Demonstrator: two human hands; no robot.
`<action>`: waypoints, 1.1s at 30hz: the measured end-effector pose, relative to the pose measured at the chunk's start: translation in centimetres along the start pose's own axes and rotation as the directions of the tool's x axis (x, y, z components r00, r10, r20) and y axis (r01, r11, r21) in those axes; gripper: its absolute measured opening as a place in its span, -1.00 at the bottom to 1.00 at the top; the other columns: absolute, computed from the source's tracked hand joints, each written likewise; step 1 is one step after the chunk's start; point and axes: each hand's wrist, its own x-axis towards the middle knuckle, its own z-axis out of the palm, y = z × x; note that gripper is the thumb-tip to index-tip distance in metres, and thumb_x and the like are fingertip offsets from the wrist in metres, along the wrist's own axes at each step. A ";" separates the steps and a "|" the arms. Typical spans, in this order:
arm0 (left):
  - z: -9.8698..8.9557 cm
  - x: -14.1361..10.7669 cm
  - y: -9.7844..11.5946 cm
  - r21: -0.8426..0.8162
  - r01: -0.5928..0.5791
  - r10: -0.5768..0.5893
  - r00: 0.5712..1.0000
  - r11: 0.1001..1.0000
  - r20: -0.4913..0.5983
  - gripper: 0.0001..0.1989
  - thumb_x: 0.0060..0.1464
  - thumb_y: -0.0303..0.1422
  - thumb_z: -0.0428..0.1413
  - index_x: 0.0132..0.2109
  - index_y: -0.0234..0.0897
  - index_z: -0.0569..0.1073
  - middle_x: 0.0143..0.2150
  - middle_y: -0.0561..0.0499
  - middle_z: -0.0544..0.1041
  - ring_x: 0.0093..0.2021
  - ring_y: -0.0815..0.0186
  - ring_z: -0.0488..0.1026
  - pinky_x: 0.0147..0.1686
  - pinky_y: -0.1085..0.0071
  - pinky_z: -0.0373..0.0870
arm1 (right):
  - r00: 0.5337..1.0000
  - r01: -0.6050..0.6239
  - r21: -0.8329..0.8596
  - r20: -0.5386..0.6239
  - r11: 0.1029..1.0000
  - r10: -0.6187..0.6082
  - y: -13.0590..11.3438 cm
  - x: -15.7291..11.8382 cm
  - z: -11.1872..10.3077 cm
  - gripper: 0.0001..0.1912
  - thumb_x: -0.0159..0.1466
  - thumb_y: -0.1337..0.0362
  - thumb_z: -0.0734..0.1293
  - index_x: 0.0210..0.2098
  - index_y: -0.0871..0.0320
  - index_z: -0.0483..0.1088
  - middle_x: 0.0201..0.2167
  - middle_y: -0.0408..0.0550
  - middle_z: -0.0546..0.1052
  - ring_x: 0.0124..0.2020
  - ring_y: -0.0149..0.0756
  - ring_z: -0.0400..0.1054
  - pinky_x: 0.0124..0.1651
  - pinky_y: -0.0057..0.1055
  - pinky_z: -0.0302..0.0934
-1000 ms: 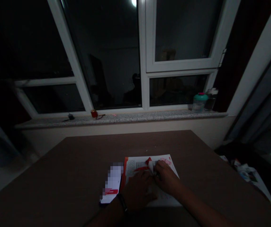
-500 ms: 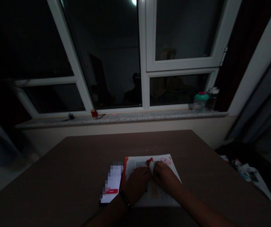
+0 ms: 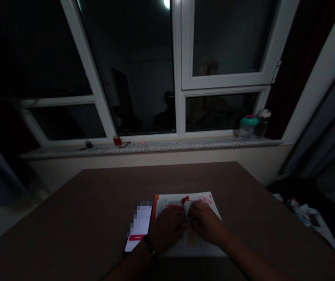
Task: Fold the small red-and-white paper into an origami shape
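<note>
Head view (only cam): L hand (image 3: 169,228) palm down over lower L part of printed page (image 3: 164,200), fingers bent & bunched, partly closed; fingertips in shadow, can't tell if anything gripped. Dk wristband (image 3: 149,245) on L wrist. R hand (image 3: 205,220) opp., fingers curled well in, tips at R edge of red-and-white paper piece (image 3: 186,207); thumb hidden, firm hold can't be confirmed. Paper piece located betw. the 2 hands, above upper-mid page, red end pointing twd window (image 3: 144,70), white part nearer the hands. Red strip (image 3: 175,206) on page just beyond L fingers; pink printed figure at page's upper R. Smartphone (image 3: 140,220), screen lit & partly pixelated, lies just L of page, its lower R corner partly behind L wrist. All on dk brown table (image 3: 111,191). Speckled sill (image 3: 167,145) behind: sm. red jar (image 3: 116,140) L of ctr; at R end, clear container w/ teal lid (image 3: 248,127) next to clear bottle w/ white cap (image 3: 262,124). Lighting dim; fine print illegible.
</note>
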 end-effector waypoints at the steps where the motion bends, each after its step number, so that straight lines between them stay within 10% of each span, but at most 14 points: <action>1: -0.1 -0.1 -0.2 0.010 0.018 -0.018 1.000 1.000 -0.001 -0.86 0.19 -0.49 0.10 -0.10 -0.26 0.43 -0.01 -0.04 0.45 0.04 0.17 0.34 0.10 0.24 0.23 | 1.000 0.017 0.022 -0.001 1.000 -0.017 -0.1 0.0 -0.1 -0.83 0.17 0.45 0.31 -0.28 0.12 0.46 -0.22 -0.04 0.40 -0.11 -0.16 0.24 -0.03 -0.25 0.11; 10: -0.1 -0.5 -1.0 0.075 0.108 -0.105 0.993 0.991 -0.043 -0.62 0.20 -0.47 0.08 0.16 -0.27 0.28 0.11 -0.10 0.39 0.13 0.11 0.26 0.14 0.15 0.20 | 0.985 0.170 0.151 0.009 0.974 -0.173 -0.4 0.2 -0.5 -0.80 0.24 0.40 0.31 -0.17 0.07 0.48 -0.18 -0.04 0.48 -0.09 -0.18 0.30 -0.01 -0.28 0.17; 20: -0.6 -0.3 -0.3 0.087 0.116 -0.121 0.992 0.989 0.048 -0.77 0.20 -0.50 0.09 0.00 -0.28 0.36 0.04 -0.04 0.40 0.05 0.14 0.26 0.06 0.22 0.24 | 0.977 -0.078 0.362 -0.156 0.929 0.143 0.9 -0.1 -0.2 -0.76 0.27 0.40 0.20 -0.09 0.12 0.33 -0.24 -0.06 0.51 -0.24 -0.27 0.41 -0.11 -0.33 0.27; 33: -1.7 -0.3 0.9 0.038 0.126 -0.130 0.986 0.991 0.109 -0.43 0.15 -0.40 0.20 0.26 -0.12 0.22 0.08 -0.04 0.40 0.07 0.10 0.28 0.09 0.18 0.20 | 0.989 -0.021 0.450 -0.120 0.893 0.084 1.1 0.1 -0.2 -0.74 0.19 0.48 0.23 -0.15 0.12 0.33 -0.18 -0.06 0.43 -0.24 -0.32 0.44 -0.16 -0.38 0.32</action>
